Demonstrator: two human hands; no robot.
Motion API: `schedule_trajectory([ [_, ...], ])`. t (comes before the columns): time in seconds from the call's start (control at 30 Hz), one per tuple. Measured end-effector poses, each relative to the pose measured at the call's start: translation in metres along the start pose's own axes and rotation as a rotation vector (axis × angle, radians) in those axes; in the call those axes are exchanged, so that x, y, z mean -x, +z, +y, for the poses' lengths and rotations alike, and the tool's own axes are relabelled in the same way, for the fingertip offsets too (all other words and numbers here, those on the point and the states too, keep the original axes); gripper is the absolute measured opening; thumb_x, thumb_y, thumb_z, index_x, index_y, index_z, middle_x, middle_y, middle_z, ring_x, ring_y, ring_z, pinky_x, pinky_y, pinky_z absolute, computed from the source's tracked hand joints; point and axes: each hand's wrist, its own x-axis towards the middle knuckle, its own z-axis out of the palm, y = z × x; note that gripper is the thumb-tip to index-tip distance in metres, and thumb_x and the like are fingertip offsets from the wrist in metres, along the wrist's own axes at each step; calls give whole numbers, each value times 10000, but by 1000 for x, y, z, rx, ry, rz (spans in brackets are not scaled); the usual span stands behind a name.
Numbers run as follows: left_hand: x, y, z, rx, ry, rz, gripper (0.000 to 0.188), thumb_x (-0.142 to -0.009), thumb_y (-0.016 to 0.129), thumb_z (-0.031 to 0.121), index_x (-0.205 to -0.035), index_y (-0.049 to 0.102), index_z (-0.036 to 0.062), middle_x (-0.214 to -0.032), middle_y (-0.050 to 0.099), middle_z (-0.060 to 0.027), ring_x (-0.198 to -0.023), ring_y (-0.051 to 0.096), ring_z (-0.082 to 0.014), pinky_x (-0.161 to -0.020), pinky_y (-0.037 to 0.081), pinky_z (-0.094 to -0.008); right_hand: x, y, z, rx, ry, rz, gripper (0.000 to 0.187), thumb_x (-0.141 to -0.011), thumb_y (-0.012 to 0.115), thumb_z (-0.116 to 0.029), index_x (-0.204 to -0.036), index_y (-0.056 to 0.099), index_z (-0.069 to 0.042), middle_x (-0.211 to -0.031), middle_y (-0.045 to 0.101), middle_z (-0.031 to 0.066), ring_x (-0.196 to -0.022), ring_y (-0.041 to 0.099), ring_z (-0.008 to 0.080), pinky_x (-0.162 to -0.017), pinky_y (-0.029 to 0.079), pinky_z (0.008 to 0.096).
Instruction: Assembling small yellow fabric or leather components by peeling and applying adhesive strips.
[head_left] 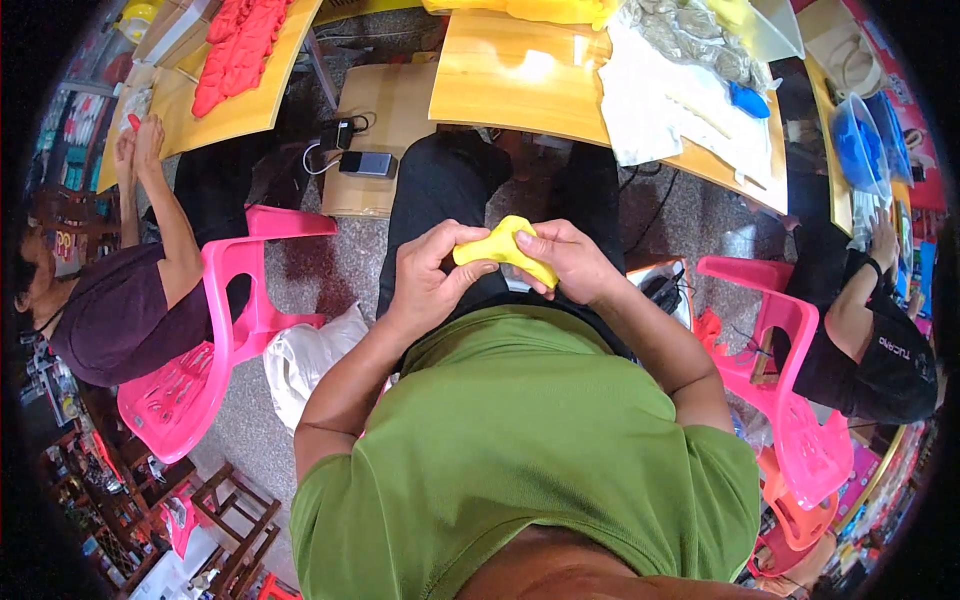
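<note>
Above my lap, both hands hold a smooth yellow piece (pixel 508 243) with rounded lobes. It looks soft, but its exact kind does not show. My left hand (pixel 435 268) grips the left end, thumb below and index finger above. The right end is in my right hand (pixel 572 262), its thumb pressed on top and its other fingers underneath. Parts of the piece are hidden behind the fingers.
Ahead stands a wooden table (pixel 500 75) with a white sheet (pixel 640 105), a blue piece (pixel 748 100) and grey bagged material (pixel 680 35). Red pieces (pixel 240 50) lie on the left table. People sit at both sides, near pink chairs (pixel 225 300). A white bag (pixel 310 360) rests on the floor.
</note>
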Motion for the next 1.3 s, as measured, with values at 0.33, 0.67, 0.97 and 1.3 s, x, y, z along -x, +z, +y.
schedule_trajectory([
  [0.33, 11, -5, -19, 642, -318, -91, 413, -883, 572, 72, -1281, 472, 23, -968, 625, -85, -730, 605, -122, -658, 487, -243, 13, 12, -25, -58, -136, 107, 362, -928, 513, -365, -867, 581, -14, -608, 530, 8, -474, 474, 77, -422, 362, 212],
  [0.67, 9, 15, -40, 1726, -638, -37, 809, -900, 267, 616, -1360, 292, -50, -1320, 395, -308, -1227, 429, -361, -1036, 333, -465, 0, 11, -5, 1344, -752, 203, 140, -711, 639, -75, -791, 544, -12, -682, 501, 135, -589, 509, 329, -505, 406, 398],
  [0.97, 7, 8, -49, 1740, -626, 94, 793, -910, 265, 599, -1370, 267, -46, -1334, 406, -268, -1242, 415, -348, -1069, 295, -473, -2, -1, 9, 1181, -714, 367, 183, -782, 640, -139, -736, 502, -29, -616, 511, 116, -540, 531, 292, -506, 441, 388],
  [1.3, -21, -1, -28, 675, -486, -485, 301, -904, 572, 234, -1118, 571, 23, -887, 631, -48, -805, 591, -91, -715, 467, -227, 4, -8, -9, 677, -409, 97, 227, -873, 614, -225, -812, 540, -20, -660, 526, 55, -580, 519, 114, -524, 421, 272],
])
